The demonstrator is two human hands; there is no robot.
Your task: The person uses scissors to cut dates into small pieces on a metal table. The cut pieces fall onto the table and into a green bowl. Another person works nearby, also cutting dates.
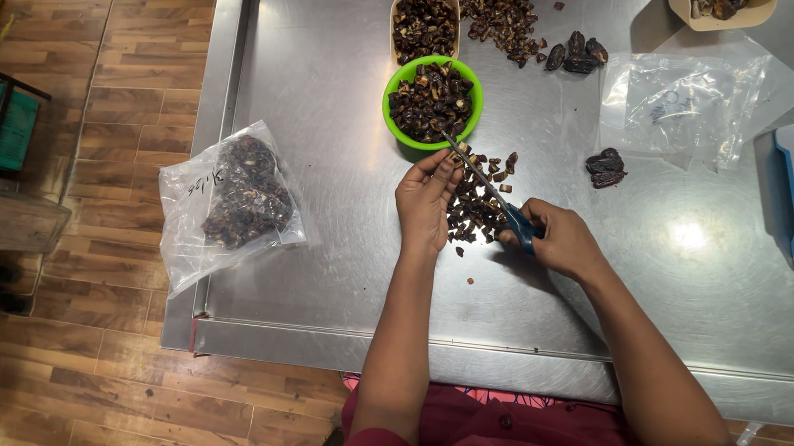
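1. Dates are being snipped into small pieces: the left hand (424, 200) pinches one at its fingertips, just below the green bowl (393, 118), while the right hand (558, 239) is closed around the blue handles of the scissors (493, 189), blades slightly apart at the fruit.
2. A pile of cut pieces (476, 207) lies between the hands, just below the bowl.
3. My guess is that the next snip calls for keeping the fingertips clear of the blades.
4. Room: bare steel table (328, 252) lies left of the bowl up to the bagged pieces (238, 198) overhanging the edge; whole dates (604, 166) and an empty plastic bag (674, 108) lie right of it.
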